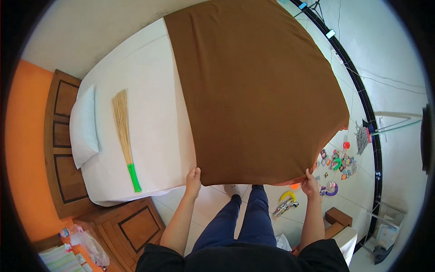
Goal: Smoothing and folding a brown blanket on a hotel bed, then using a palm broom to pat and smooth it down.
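Observation:
A large brown blanket (pixel 258 88) covers the foot half of the bed, its near edge stretched between my hands. My left hand (pixel 193 182) pinches the blanket's near left corner, beside the white bed sheet (pixel 153 112). At the right, my right hand (pixel 310 183) grips the near edge, where a reddish-brown underside shows. On the bare part of the sheet lies a stick broom (pixel 124 125) with a green handle. A white pillow (pixel 85 127) leans near the wooden headboard (pixel 63 125).
Small toys and cards (pixel 340 163) are scattered on the tiled floor right of the bed. A toy gun (pixel 285 206) lies near my feet. A mop (pixel 363 137) leans by the wall. A wooden cabinet (pixel 136 227) stands at lower left, and a wooden-framed piece of furniture (pixel 340 221) at lower right.

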`<action>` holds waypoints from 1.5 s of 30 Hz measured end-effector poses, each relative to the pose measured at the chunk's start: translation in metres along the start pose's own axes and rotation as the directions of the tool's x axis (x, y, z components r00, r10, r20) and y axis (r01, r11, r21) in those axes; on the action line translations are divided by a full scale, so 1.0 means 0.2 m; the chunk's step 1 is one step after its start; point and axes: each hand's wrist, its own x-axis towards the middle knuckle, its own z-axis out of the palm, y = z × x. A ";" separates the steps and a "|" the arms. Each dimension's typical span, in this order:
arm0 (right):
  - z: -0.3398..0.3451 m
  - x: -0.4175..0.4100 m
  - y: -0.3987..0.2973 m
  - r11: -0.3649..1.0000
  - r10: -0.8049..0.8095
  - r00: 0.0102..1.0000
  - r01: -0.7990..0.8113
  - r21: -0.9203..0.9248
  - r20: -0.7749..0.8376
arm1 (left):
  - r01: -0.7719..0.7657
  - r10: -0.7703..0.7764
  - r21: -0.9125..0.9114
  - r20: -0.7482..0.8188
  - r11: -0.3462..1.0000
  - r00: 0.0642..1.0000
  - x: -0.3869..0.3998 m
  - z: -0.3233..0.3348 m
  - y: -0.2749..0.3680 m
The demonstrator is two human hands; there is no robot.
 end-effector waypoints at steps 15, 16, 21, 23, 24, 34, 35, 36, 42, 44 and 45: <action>0.92 0.44 0.35 -0.144 -0.768 0.573 0.281 -0.949 0.286 | 0.271 -0.361 0.375 0.194 0.886 0.912 0.57 -0.04 0.14; 1.07 0.42 0.39 -0.119 -0.701 0.629 0.362 -0.925 0.336 | 0.265 -0.351 0.376 0.181 0.888 0.919 0.64 -0.10 0.14; 1.43 0.66 0.45 -0.145 -0.524 0.669 0.539 -0.830 0.527 | 0.373 -0.373 0.064 -0.010 0.926 0.928 1.00 -0.05 0.28; 1.56 0.78 0.41 -0.144 -0.475 0.695 0.543 -0.827 0.539 | 0.325 -0.323 0.021 -0.057 0.945 0.945 1.14 -0.02 0.33; 1.64 0.82 0.41 -0.170 -0.446 0.692 0.557 -0.813 0.568 | 0.271 -0.272 -0.020 -0.098 0.962 0.957 1.21 -0.05 0.33; 2.17 1.41 0.38 -0.390 -0.334 0.675 0.537 -0.748 0.658 | 0.093 -0.035 0.307 -0.192 0.947 0.981 1.74 0.00 0.61; 2.23 1.46 0.39 -0.403 -0.376 0.655 0.521 -0.752 0.655 | 0.047 0.025 0.332 -0.210 0.942 0.977 1.80 0.00 0.62; 2.29 1.50 0.42 -0.398 -0.371 0.657 0.525 -0.752 0.656 | 0.000 0.087 0.366 -0.220 0.931 0.972 1.88 -0.03 0.62; 2.40 1.55 0.45 -0.483 -0.409 0.749 0.307 -0.820 0.521 | -0.084 0.222 0.440 -0.271 0.894 0.937 2.35 -0.03 0.87; 2.36 1.57 0.44 -0.488 -0.396 0.767 0.289 -0.823 0.504 | -0.145 0.308 0.454 -0.310 0.879 0.899 2.50 0.01 0.97; 2.36 1.58 0.45 -0.484 -0.385 0.778 0.288 -0.826 0.497 | -0.207 0.405 0.480 -0.355 0.853 0.843 2.59 0.02 1.03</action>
